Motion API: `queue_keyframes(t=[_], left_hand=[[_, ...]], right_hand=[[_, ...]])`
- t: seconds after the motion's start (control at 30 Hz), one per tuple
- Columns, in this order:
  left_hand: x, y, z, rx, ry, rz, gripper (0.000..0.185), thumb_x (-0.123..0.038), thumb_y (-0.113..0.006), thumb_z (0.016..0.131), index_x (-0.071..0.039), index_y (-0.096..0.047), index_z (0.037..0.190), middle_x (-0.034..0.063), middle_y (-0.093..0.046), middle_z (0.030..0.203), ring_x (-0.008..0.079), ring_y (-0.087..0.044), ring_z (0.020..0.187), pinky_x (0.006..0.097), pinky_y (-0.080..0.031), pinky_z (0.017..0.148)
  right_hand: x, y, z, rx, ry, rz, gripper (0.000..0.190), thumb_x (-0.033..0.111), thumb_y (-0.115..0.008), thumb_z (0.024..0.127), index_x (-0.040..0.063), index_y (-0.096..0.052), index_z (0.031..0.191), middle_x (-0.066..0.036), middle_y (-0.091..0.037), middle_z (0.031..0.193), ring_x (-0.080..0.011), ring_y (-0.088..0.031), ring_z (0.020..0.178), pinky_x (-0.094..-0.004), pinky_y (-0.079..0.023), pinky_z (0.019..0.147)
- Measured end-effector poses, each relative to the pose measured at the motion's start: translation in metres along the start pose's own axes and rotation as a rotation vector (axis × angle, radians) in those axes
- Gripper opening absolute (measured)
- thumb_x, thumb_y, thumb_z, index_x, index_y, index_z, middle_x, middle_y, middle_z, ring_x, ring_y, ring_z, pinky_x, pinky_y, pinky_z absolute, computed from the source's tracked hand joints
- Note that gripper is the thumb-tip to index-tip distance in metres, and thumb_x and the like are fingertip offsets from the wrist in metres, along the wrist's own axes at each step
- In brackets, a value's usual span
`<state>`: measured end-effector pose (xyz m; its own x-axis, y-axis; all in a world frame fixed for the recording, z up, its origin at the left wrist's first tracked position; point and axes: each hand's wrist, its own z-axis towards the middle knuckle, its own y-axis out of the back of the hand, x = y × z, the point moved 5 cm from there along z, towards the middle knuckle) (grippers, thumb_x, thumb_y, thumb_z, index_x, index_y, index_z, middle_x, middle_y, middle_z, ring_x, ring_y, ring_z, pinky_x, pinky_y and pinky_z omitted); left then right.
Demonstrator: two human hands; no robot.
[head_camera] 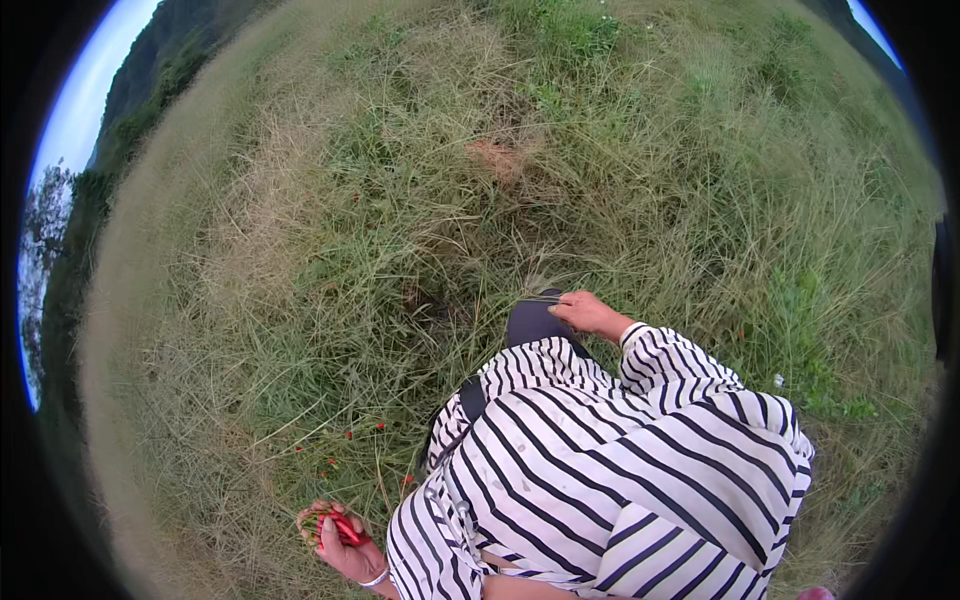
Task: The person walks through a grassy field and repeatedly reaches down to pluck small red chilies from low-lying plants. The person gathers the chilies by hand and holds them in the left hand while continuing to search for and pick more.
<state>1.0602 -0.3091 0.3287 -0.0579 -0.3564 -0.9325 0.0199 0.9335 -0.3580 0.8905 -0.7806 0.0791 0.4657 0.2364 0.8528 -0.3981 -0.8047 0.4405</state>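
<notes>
My left hand (351,551), with a pale bracelet at the wrist, is at the lower left and closed around several red chili peppers (343,528) with green stems. Small red chili peppers (381,426) show among the grass just above it. My right hand (589,311) is near the middle, in front of my dark-clad knee (534,319), with its fingers curled by thin grass blades. Whether it holds a blade cannot be told. A black-and-white striped shirt (570,465) covers my body and arms.
Tall, tangled grass (390,225) surrounds me on all sides. Reddish-brown dry growth (499,159) lies ahead, and leafy green weeds (814,360) stand at the right. Wooded hills (142,97) rise at the far left. A dark strap (472,399) crosses my side.
</notes>
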Motion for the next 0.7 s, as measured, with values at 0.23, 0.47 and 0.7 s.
queue_keyframes(t=[0.23,0.47,0.7], left_hand=[[0.004,-0.035,0.026,0.24,0.089,0.045,0.039,-0.003,-0.053,0.081,-0.004,-0.044,0.119,0.015,-0.054,0.107,0.0181,-0.057,0.081,0.0224,-0.047,0.049],[0.008,-0.058,0.02,0.194,0.024,-0.086,0.034,0.0,-0.059,0.075,-0.003,-0.044,0.105,0.0118,-0.048,0.091,0.0197,-0.054,0.075,0.0211,-0.045,0.042],[0.012,-0.028,-0.026,-0.01,-0.025,-0.206,0.039,0.003,-0.055,0.072,-0.004,-0.044,0.109,0.0123,-0.052,0.091,0.022,-0.055,0.075,0.0225,-0.047,0.044]], right_hand=[[-0.012,-0.002,-0.07,-0.008,-0.467,0.369,0.027,0.027,-0.057,0.084,0.001,-0.058,0.076,-0.004,-0.053,0.062,-0.0137,-0.047,0.051,-0.0294,-0.037,0.048],[-0.03,-0.002,-0.079,0.025,-0.627,0.552,0.021,0.023,-0.052,0.088,0.006,-0.054,0.075,0.001,-0.045,0.054,-0.0083,-0.036,0.04,-0.0236,-0.026,0.035],[0.014,0.034,-0.024,0.122,-0.521,0.728,0.017,0.021,-0.047,0.092,0.006,-0.052,0.088,0.003,-0.041,0.056,-0.0073,-0.033,0.043,-0.0213,-0.024,0.035]])
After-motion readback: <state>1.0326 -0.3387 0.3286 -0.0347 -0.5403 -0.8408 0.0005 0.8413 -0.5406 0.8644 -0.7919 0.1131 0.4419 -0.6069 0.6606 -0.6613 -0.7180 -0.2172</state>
